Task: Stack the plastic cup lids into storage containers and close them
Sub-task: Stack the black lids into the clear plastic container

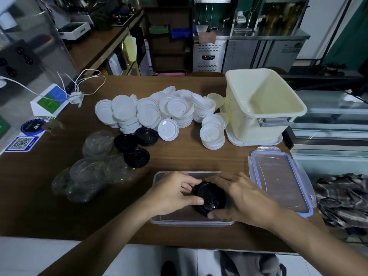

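While the left hand (175, 194) and right hand (239, 198) curl their fingers round the black lid stack (211, 196) held between them, over the clear container (169, 219) beneath both, it looks light, stiff and slick, and is best gripped at opposite rims.

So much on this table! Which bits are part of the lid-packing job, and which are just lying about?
Job: black lid stack held by left hand and right hand; clear container; blue-edged lid; white lids; loose black lids; clear lids; cream bin.
Lying about: charger cable; QR cards; checked cloth.
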A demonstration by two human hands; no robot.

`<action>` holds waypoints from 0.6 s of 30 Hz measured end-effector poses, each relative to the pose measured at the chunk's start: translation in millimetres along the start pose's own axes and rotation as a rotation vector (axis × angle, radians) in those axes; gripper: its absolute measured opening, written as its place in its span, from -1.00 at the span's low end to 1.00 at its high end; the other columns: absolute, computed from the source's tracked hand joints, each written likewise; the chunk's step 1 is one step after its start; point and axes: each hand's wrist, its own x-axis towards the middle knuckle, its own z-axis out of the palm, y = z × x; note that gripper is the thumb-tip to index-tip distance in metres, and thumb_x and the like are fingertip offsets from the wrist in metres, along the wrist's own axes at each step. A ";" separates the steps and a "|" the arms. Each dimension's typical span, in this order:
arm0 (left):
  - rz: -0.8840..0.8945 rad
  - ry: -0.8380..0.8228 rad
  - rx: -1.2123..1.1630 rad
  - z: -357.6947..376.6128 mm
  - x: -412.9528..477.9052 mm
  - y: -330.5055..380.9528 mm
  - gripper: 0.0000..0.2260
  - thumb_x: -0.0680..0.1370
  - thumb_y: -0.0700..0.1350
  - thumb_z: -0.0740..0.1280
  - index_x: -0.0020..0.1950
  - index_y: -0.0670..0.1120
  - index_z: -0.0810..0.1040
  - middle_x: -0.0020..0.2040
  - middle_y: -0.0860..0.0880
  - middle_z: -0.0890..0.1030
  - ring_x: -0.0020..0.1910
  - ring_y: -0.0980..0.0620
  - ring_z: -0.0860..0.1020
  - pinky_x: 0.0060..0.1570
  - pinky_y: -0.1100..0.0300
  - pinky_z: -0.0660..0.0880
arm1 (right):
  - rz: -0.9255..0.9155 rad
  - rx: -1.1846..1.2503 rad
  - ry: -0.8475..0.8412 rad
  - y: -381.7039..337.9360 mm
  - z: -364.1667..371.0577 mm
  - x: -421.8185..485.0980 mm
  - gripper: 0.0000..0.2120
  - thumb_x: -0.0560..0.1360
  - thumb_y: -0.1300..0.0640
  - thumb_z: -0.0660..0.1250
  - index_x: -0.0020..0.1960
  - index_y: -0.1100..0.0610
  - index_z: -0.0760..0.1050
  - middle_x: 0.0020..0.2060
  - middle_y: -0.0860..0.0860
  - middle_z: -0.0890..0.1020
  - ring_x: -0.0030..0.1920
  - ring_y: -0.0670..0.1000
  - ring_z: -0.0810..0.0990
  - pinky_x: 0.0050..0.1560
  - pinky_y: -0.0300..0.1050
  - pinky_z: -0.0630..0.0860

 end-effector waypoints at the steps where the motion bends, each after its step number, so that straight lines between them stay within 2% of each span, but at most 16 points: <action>1: -0.019 0.004 -0.009 -0.1 1.1 -1.6 -0.53 0.44 -0.04 0.65 0.33 0.13 0.69 0.11 0.14 0.73 0.08 0.30 0.67 0.21 0.24 0.62 | 0.005 0.009 0.002 0.4 0.2 -0.5 -0.19 0.36 -0.46 0.40 0.50 -0.12 0.38 0.35 -0.23 0.50 0.28 -0.16 0.50 0.30 -0.13 0.35; 5: -0.059 0.005 -0.029 1.5 4.0 -5.2 -0.58 0.45 -0.08 0.64 0.27 0.17 0.70 0.08 0.15 0.72 0.08 0.28 0.67 0.22 0.22 0.61 | 0.025 -0.018 -0.013 -0.7 1.3 1.7 -0.14 0.34 -0.50 0.39 0.51 -0.09 0.40 0.34 -0.20 0.53 0.25 -0.09 0.56 0.28 -0.08 0.39; 10: -0.069 -0.006 -0.023 4.0 5.2 -6.5 -0.58 0.47 -0.13 0.63 0.30 0.09 0.70 0.10 0.12 0.71 0.10 0.25 0.66 0.22 0.26 0.60 | 0.043 -0.062 -0.027 -1.7 5.5 4.3 -0.14 0.34 -0.48 0.40 0.51 -0.09 0.39 0.33 -0.19 0.54 0.26 -0.09 0.56 0.24 -0.12 0.35; 14: -0.041 0.019 0.002 7.2 2.7 -7.8 -0.54 0.48 -0.08 0.62 0.36 0.07 0.67 0.13 0.15 0.69 0.11 0.26 0.65 0.22 0.27 0.59 | 0.055 -0.059 -0.026 -2.5 6.1 2.1 -0.17 0.35 -0.44 0.41 0.52 -0.10 0.39 0.34 -0.19 0.54 0.28 -0.09 0.55 0.22 -0.15 0.32; 18: 0.021 0.027 0.032 5.7 -3.2 -7.6 -0.51 0.52 0.01 0.57 0.44 0.04 0.61 0.18 0.16 0.66 0.17 0.27 0.64 0.23 0.26 0.59 | 0.050 -0.084 -0.047 -6.1 -2.2 0.1 -0.09 0.39 -0.47 0.37 0.61 -0.09 0.24 0.47 -0.19 0.42 0.41 -0.10 0.44 0.33 -0.19 0.23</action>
